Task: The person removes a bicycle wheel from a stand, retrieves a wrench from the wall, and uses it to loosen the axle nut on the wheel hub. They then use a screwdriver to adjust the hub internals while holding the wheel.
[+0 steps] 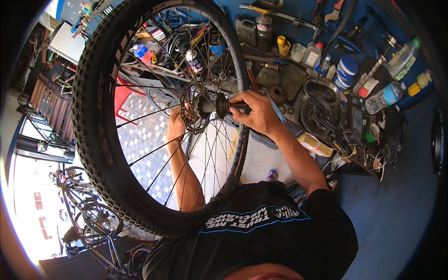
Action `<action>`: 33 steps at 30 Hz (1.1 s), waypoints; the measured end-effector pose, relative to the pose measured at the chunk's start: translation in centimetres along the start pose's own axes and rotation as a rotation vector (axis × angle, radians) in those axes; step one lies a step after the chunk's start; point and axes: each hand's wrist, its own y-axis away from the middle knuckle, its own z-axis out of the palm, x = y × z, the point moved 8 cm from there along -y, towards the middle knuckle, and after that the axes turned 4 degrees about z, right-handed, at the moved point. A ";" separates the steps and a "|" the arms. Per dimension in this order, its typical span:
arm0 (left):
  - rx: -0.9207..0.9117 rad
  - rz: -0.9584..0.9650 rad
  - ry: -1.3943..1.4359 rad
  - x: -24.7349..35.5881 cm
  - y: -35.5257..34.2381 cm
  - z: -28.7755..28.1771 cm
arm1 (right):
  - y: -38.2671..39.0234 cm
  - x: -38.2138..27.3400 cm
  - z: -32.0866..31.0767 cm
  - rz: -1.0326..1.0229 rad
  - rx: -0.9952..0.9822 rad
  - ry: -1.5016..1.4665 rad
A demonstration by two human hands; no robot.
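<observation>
A bicycle wheel [95, 130] with a knobby black tyre stands upright before me, leaning against my body. Its hub [204, 106] sits between my two hands, with a disc brake rotor [196, 127] on the left side. My left hand [176, 125] reaches behind the spokes and has its fingers curled at the rotor side of the hub; the rotor partly hides the fingertips. On the other side, my right hand [258, 111] pinches a dark cylindrical hub end [237, 106] between thumb and fingers.
To the right, a cluttered workbench holds a metal tray [322, 91], a crankset [319, 114], a sprocket cassette [277, 94], blue tubs [346, 67] and a water bottle [385, 98]. A red chair [123, 95] and parked bicycles [88, 214] stand to the left.
</observation>
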 end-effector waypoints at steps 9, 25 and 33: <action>0.075 0.084 -0.090 0.6 0.1 -0.6 | 0.1 0.0 0.0 0.003 -0.018 0.015; 0.041 0.012 -0.039 0.8 0.3 0.5 | 0.2 0.2 -0.7 -0.034 -0.010 0.049; 0.011 0.086 -0.039 2.1 0.4 1.9 | 0.2 0.6 -0.6 0.005 -0.012 0.019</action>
